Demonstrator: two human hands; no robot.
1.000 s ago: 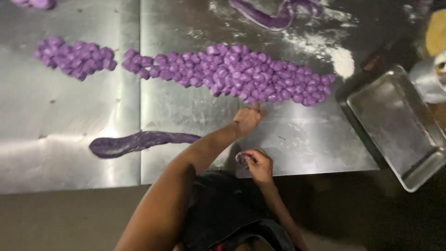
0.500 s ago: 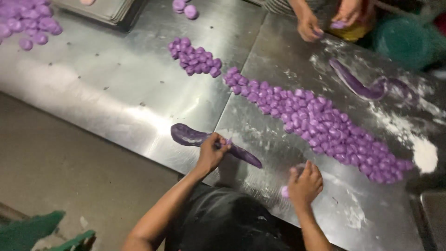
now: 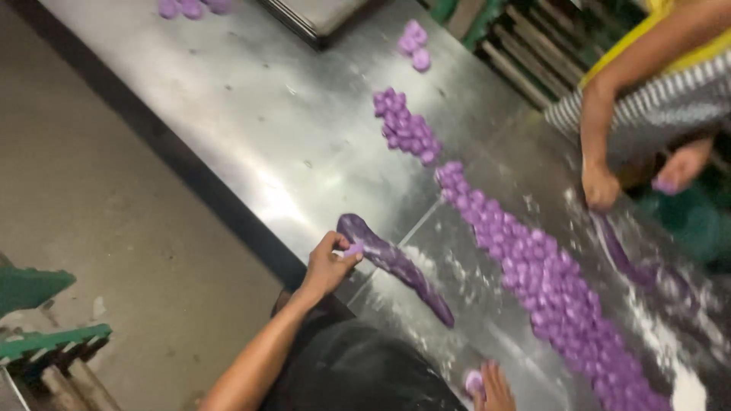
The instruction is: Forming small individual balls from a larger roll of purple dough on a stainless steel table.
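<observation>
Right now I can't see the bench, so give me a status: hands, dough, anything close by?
Left hand pinching end of purple dough rope. Right hand on a small dough piece. Row of cut pieces alongside; a co-worker's hand opposite.

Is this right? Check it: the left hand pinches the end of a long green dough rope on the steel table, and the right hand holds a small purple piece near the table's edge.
Not quite. The dough rope is purple, not green, as the head view shows. The rest holds: the left hand pinches its near end on the steel table, and the right hand holds a small purple piece near the edge.
</observation>
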